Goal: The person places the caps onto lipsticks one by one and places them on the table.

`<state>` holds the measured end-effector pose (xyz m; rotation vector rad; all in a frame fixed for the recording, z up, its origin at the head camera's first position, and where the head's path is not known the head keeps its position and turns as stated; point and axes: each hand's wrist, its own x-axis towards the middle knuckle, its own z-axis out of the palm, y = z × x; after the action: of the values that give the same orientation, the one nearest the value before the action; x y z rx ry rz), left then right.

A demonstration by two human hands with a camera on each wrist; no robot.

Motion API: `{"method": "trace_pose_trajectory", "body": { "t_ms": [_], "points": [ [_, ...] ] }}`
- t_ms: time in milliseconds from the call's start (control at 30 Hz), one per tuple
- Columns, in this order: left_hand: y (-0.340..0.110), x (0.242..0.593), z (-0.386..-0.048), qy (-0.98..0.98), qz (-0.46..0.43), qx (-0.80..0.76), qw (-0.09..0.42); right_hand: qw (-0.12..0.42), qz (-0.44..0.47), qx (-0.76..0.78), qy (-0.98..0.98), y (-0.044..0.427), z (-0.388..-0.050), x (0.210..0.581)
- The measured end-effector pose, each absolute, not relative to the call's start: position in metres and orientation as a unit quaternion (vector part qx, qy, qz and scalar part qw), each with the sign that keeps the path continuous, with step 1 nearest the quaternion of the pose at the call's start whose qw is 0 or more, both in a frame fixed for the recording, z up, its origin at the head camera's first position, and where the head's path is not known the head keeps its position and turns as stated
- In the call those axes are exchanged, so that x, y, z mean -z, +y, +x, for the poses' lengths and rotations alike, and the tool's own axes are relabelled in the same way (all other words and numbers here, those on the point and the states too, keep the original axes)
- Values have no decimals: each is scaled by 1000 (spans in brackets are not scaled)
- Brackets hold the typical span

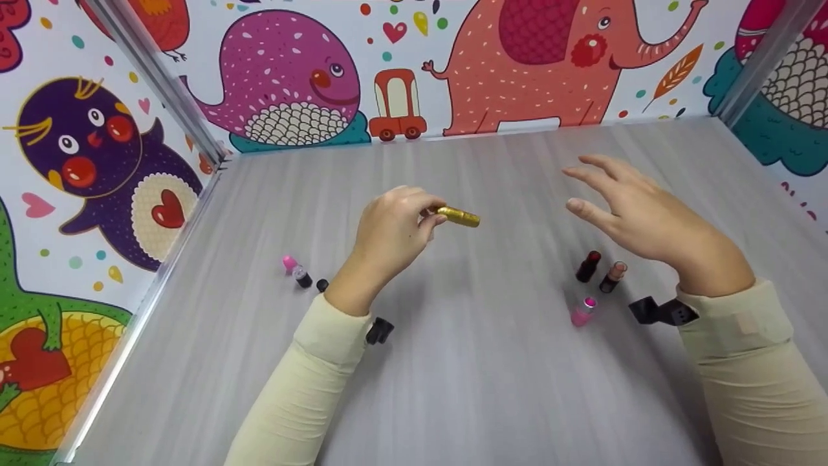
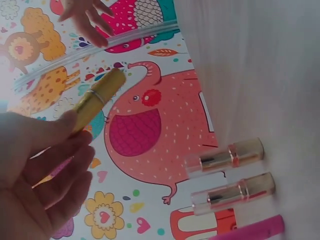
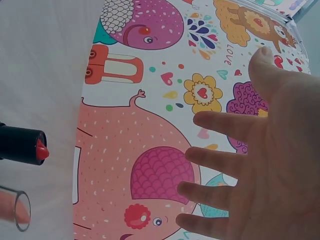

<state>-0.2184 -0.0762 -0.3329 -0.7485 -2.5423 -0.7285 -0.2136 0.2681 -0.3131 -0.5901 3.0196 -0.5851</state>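
My left hand (image 1: 398, 223) pinches a gold lipstick tube (image 1: 459, 216) by one end, above the table. In the left wrist view the tube (image 2: 100, 97) tilts away from the thumb and fingers, with a pale ring around its middle. Off to the right, my right hand (image 1: 647, 217) is raised with nothing in it; in the right wrist view its fingers (image 3: 215, 160) are spread. Below it stand a black lipstick with a red tip (image 1: 588, 266), a peach lipstick in a clear cover (image 1: 612, 277) and a pink lipstick (image 1: 583, 312).
Left of my left forearm stand a pink-topped lipstick (image 1: 290, 264), a clear-topped dark one (image 1: 301, 277) and a black-topped item (image 1: 322, 285) partly hidden by the arm. Printed panels (image 1: 414, 65) border the grey table (image 1: 479, 388) at the back and sides. Black devices (image 1: 663, 310) sit at both wrists.
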Motion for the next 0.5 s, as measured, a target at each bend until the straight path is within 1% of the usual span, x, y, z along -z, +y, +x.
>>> {"method": "trace_pose_trajectory", "body": {
  "t_ms": [267,500],
  "points": [
    [-57,343,-251,-937,-222,240,124,-23,-194,200,960,268,-214,313],
    [-46,357,-265,-948,-201,224,106,-27,-196,210,957,267,-215,315]
  ]
}}
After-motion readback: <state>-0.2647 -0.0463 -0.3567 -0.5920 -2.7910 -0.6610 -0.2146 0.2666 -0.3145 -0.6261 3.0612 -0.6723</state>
